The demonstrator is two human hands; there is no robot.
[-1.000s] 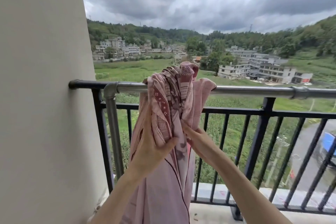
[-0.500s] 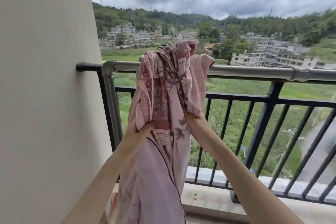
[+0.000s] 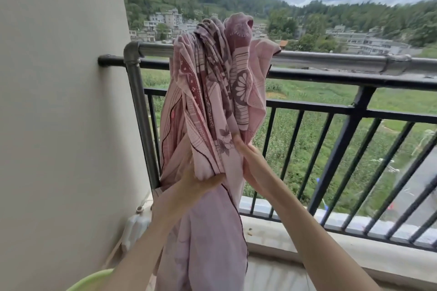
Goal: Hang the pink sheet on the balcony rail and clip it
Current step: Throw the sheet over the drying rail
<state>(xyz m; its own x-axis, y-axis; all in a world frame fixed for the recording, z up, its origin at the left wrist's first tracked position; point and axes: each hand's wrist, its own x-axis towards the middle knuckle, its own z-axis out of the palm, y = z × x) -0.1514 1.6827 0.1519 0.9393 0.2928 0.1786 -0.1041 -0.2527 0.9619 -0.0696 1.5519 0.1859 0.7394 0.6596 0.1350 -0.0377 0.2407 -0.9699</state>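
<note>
A person on a balcony holds a bunched pink sheet (image 3: 212, 92) up against the silver rail (image 3: 331, 59), under heavy grey cloud. The patterned fabric is gathered in thick folds that rise above the rail, with one corner draped over the bar to the right of the bundle; the rest hangs down in front of the railing toward the floor. The left hand (image 3: 196, 182) grips the lower part of the gathered folds, thumb wrapped across the front of the cloth and fingers hidden behind it. The right hand (image 3: 250, 160) pinches the fabric's right edge just beside the left hand, fingers partly tucked into the cloth. Below the silver rail runs a black metal railing (image 3: 359, 120) with upright bars. A pale wall (image 3: 59, 101) stands at the left, with a white plastic jug (image 3: 136, 227) at its foot and the rim of a light green basin (image 3: 92, 280) in the lower corner. Beyond lie green fields, low buildings and wooded hills.
</note>
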